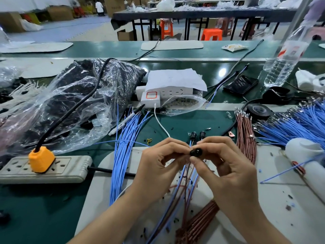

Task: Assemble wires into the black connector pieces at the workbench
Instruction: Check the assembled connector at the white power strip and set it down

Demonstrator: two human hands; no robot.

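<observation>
Low in the centre of the frame, the black connector (196, 152) is held in the air between both hands, above the white mat (109, 173). The right hand (226, 166) grips it between thumb and forefinger, and the left hand (163, 164), fingers curled, pinches what looks like a blue wire (190, 143) right at the connector's left side. The wire's terminal end is hidden by the fingertips, so how far it is seated cannot be told. The likely fault from here is a terminal pushed in crooked or into the wrong hole, which would leave it bent or unlatched. The loose blue and brown wires (186, 175) hanging under the hands could also snag and tug the piece askew. Room is tight. The blue wire bundle (123, 147) lies just left of the hands and the brown wire bundle (246, 134) just right. Two small black pieces (197, 134) sit close above the knuckles and could be knocked aside. The mat's lower left holds the most open room. The power strip (44, 170) sits at the mat's left edge, so a wide sweep that way risks its cord.
</observation>
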